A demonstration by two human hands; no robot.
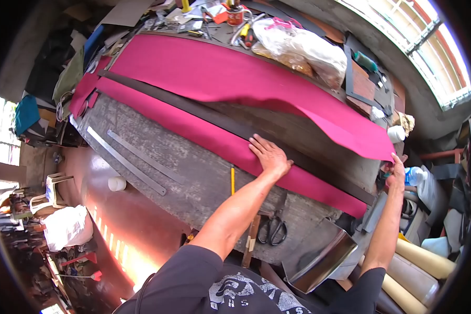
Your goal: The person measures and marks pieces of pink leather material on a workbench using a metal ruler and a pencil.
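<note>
A wide magenta sheet (193, 65) lies across the far side of the worktable, its near edge raised in a wave. At its right corner my right hand (396, 170) is closed on the sheet. A narrow magenta strip (167, 118) runs along the table nearer to me, beside a long dark strip (193, 109). My left hand (269, 155) lies flat with fingers spread over the narrow strip and the edge of the dark one. Close to my left forearm is a yellow pencil-like stick (232, 181).
Two metal rulers (125, 161) lie at the table's left, and black scissors (272, 231) near its front edge. A plastic bag (311, 49), a red mug (235, 14) and tools sit at the back. Rolls (418, 256) stand at the right.
</note>
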